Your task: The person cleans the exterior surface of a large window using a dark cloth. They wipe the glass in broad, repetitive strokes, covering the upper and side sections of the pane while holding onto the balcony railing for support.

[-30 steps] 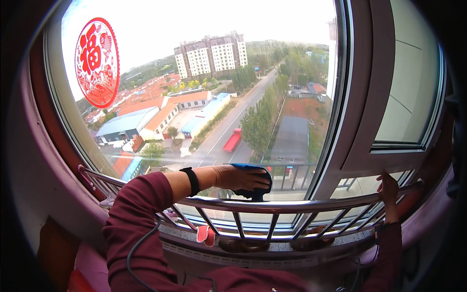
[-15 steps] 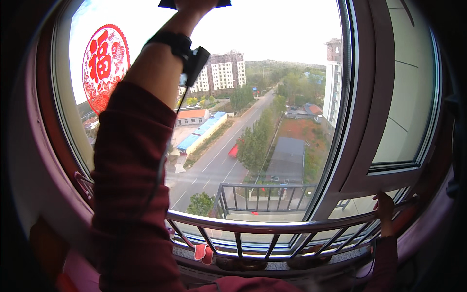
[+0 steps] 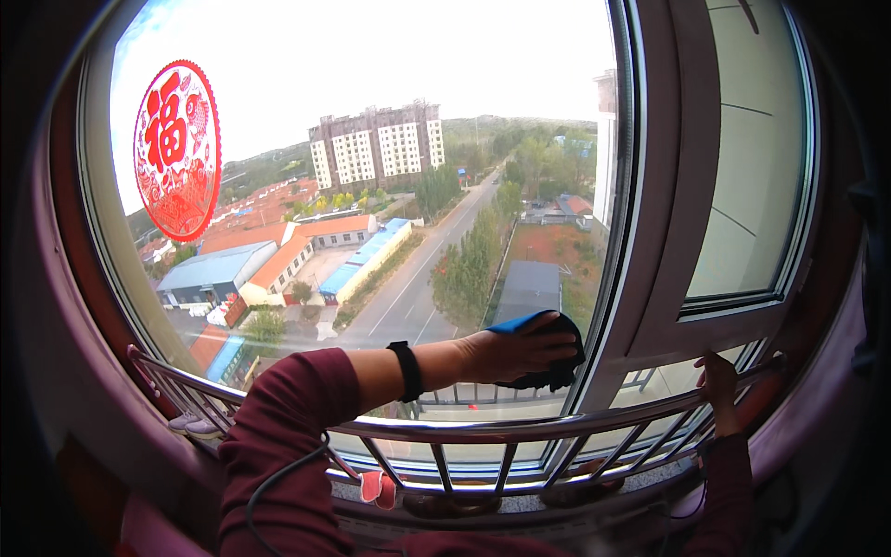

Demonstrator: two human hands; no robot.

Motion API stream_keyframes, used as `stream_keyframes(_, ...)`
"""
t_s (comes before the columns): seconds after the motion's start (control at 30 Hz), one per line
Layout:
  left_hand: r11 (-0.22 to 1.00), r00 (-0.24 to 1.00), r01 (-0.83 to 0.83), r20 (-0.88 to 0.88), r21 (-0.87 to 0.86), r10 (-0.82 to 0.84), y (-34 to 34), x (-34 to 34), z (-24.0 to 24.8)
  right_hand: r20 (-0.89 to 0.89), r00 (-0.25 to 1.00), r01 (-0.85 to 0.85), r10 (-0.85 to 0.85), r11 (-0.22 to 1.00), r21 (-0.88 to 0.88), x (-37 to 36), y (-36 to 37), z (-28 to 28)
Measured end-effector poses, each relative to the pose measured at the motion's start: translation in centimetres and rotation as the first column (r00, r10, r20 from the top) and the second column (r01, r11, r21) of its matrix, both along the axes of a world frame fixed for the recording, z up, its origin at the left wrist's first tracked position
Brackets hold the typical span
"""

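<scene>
The left hand [image 3: 520, 353] is spread over a blue-and-black cloth [image 3: 567, 327], its fingers extended, close together and slightly curved as they hold the cloth against the large clear window pane [image 3: 408, 306]. The cloth lies near the pane's lower right corner, just beside the upright frame; it looks soft, with a bright blue fold along the top and an uneven black edge around the fingertips. The right hand [image 3: 718, 382] is raised at the far right, its fingers partly bent, beside the lower edge of the mauve-brown window frame [image 3: 682, 336]; whether it grips anything I cannot tell.

A black band [image 3: 406, 371] circles the left wrist, and a dark cable [image 3: 271, 485] loops over the maroon knit-like sleeve [image 3: 288, 418]. In front of the window runs a shiny metal railing [image 3: 464, 433] with a rounded top bar and slanting rods. A small red cloth-like piece with a pale edge [image 3: 378, 489] hangs low on it, and pale shoes [image 3: 197, 425] sit by its left end.

A red oval decal with a scalloped rim [image 3: 178, 148] is on the glass at upper left. Beyond lie a grey road [image 3: 422, 278], trees, orange and blue roofs and a pale apartment block [image 3: 376, 148].
</scene>
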State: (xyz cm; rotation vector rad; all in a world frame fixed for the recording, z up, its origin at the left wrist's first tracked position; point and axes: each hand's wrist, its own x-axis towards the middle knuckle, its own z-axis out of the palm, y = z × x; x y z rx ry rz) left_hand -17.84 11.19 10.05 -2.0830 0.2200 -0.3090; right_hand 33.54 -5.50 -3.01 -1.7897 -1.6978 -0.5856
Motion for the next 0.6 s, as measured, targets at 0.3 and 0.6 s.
stream_keyframes(0.3,0.940,0.732,0.187,0.598,0.285,-0.327,-1.0,4.6,29.7,0.018,0.998,0.057,-0.056,0.997,-0.061,-0.2,-0.2,0.3)
stream_keyframes(0.6,0.870,0.530,0.122,0.710,0.477,-0.463,-2.8,0.1,38.9,-0.021,1.000,0.020,-0.021,0.999,-0.030,0.0,-0.1,0.1)
